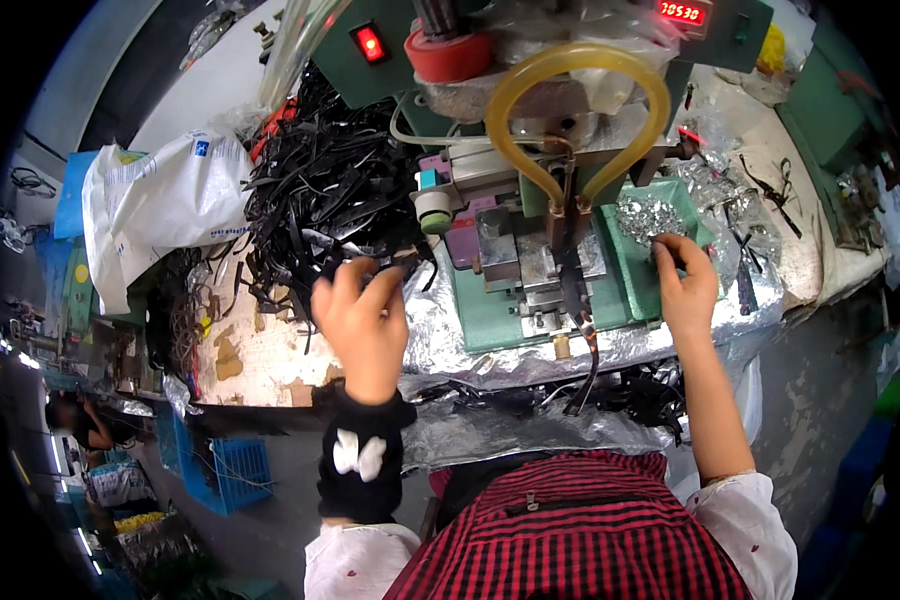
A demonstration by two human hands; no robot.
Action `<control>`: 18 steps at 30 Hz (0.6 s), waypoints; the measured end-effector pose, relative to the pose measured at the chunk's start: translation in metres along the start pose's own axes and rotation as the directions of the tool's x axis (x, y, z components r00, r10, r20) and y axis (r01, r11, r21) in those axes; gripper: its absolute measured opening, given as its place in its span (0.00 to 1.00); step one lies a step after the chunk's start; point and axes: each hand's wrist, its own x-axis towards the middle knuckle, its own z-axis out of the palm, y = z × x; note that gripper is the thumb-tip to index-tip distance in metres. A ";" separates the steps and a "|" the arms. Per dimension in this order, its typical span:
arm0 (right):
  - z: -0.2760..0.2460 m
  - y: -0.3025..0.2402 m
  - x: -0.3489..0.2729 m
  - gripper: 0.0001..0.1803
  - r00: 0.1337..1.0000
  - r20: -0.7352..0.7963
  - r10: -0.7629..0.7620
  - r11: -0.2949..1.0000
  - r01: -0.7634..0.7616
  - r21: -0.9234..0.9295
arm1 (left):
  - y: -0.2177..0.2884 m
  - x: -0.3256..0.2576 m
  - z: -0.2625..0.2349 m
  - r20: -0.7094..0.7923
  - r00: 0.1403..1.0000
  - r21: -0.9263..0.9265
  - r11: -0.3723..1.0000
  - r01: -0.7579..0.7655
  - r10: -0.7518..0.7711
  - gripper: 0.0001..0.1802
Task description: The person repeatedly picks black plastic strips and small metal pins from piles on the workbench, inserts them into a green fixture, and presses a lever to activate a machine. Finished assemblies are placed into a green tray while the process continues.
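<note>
My left hand is raised at the near edge of a big heap of black straps, its fingers bent and apart with nothing visible in them. At the right, my right hand reaches over a green tray and pinches at a pile of small shiny metal pieces. Whatever lies between those fingertips is too small to make out. Between my hands stands a green bench press. A dark strap hangs from its clamp block toward me, touched by neither hand.
A yellow hose loop and a red collar belong to the press head. A white sack lies left of the heap. More black strips rest below the table's front edge. A blue basket sits on the floor.
</note>
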 end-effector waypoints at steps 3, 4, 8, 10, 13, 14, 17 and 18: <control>0.008 -0.021 0.002 0.07 0.999 0.028 -0.031 0.998 0.029 0.050 | -0.031 -0.001 0.051 0.207 0.963 0.078 0.979 -0.189 0.170 0.13; 0.005 -0.027 0.001 0.08 0.997 0.072 0.003 0.999 -0.006 0.038 | -0.043 -0.005 0.069 0.244 0.948 0.025 0.976 -0.218 0.206 0.13; -0.025 -0.007 -0.017 0.09 0.996 0.024 -0.090 0.987 0.092 -0.134 | -0.049 -0.009 0.081 0.268 0.955 -0.162 0.983 -0.089 0.131 0.12; -0.047 -0.005 -0.030 0.08 0.994 -0.037 -0.098 0.979 0.090 -0.184 | -0.039 -0.016 0.066 0.236 0.971 -0.400 0.908 0.122 -0.027 0.09; -0.065 -0.009 -0.040 0.08 0.996 -0.086 0.000 0.994 -0.010 -0.106 | -0.026 -0.032 0.031 0.216 0.943 -0.505 0.798 0.331 -0.254 0.05; -0.063 -0.021 -0.039 0.07 0.996 -0.050 0.068 0.998 -0.067 0.009 | -0.022 -0.037 0.023 0.250 0.896 -0.667 0.606 0.433 -0.366 0.05; -0.047 -0.075 -0.014 0.07 0.985 0.090 -0.147 0.980 0.132 0.148 | -0.016 -0.029 0.012 0.314 0.815 -0.790 0.342 0.509 -0.487 0.06; -0.037 -0.094 -0.002 0.07 0.966 0.115 -0.230 0.955 0.202 0.215 | -0.011 -0.022 0.014 0.333 0.782 -0.788 0.300 0.537 -0.526 0.06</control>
